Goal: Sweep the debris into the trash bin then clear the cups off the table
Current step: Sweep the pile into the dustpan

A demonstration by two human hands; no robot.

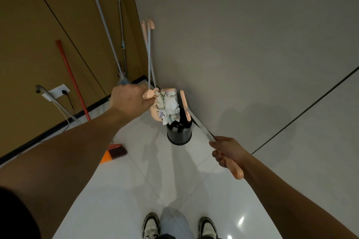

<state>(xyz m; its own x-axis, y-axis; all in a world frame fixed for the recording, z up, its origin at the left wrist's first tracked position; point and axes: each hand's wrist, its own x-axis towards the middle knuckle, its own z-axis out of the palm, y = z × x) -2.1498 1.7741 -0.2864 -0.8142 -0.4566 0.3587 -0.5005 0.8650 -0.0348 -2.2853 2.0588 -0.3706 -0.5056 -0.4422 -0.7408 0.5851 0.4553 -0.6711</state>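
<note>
My left hand [129,101] grips the peach neck of a long-handled dustpan [155,111] and holds it tilted over a black trash bin [179,135] on the white floor by the corner. Paper debris [168,105] fills the pan and spills toward the bin's mouth, and some scraps lie inside the bin. My right hand [226,151] grips the peach-ended shaft of a broom [200,125]. The broom's peach head [183,105] sits at the bin's far rim, beside the dustpan.
A red-handled broom [116,152] and several mop poles [120,44] lean on the brown wall at left, near a wall outlet [58,91] with a cable. A grey wall [252,44] rises right behind the bin. My shoes [151,227] stand on the glossy tiles below.
</note>
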